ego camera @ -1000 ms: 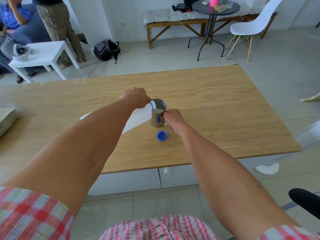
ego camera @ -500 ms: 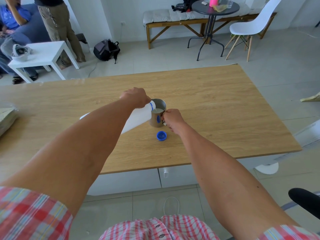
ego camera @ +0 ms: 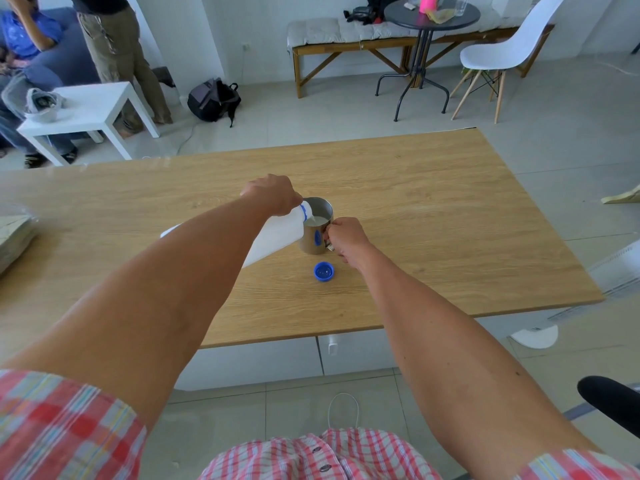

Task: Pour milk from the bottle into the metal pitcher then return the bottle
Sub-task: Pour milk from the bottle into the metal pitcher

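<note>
A white plastic milk bottle (ego camera: 277, 233) with a blue neck ring is tipped to the right, its mouth over the rim of the metal pitcher (ego camera: 316, 233). My left hand (ego camera: 272, 194) grips the bottle near its neck. Milk shows white inside the pitcher, which stands upright mid-table. My right hand (ego camera: 344, 237) is closed on the pitcher's handle at its right side. The blue bottle cap (ego camera: 324, 271) lies open side up on the wooden table (ego camera: 450, 237), just in front of the pitcher.
A clear bag with flat contents (ego camera: 14, 237) lies at the table's left edge. Beyond the table stand a white side table (ego camera: 90, 105), a black backpack (ego camera: 213, 98), a bench, a round black table and a white chair (ego camera: 498, 53). People are at the far left.
Hardly anything has moved; the bottle stays tipped over the pitcher and both hands hold their grips.
</note>
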The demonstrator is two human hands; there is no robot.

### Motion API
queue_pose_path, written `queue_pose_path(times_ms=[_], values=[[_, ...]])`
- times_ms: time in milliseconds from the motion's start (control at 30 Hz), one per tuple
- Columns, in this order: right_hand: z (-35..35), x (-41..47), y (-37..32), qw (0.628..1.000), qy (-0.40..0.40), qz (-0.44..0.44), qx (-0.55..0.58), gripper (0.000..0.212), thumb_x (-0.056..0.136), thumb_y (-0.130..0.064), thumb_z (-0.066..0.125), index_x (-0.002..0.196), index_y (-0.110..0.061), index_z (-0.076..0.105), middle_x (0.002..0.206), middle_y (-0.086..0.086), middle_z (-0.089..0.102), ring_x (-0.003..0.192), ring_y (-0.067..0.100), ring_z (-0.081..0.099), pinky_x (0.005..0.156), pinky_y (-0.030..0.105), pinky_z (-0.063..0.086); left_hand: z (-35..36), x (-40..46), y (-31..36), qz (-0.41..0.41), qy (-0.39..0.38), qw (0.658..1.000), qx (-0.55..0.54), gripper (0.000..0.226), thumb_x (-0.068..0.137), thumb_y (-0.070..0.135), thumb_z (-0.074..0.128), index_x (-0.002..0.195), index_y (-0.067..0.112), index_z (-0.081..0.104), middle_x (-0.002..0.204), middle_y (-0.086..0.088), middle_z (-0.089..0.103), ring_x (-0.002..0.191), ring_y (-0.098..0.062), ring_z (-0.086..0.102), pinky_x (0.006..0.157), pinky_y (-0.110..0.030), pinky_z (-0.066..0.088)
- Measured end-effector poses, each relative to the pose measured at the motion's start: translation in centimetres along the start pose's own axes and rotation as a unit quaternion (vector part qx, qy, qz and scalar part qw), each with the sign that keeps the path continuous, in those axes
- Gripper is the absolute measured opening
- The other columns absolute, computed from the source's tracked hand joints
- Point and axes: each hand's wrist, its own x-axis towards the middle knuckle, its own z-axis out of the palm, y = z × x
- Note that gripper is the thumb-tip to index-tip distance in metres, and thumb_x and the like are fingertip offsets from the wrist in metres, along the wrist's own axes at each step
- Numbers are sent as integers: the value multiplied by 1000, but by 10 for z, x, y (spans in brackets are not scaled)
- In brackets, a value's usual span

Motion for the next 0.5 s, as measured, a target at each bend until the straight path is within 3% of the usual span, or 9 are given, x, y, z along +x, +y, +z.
queue_pose_path(times_ms=[500], values=[[-1,-1,0,1000,1,-1,3,19,92,-3,43,90,-13,59,68,4,43,55,14,32,46,25,24,-1,0,1,1,0,1000,3,30,101,37,45,98,11,60,83,-5,55,66,-20,49,59,-32,37]])
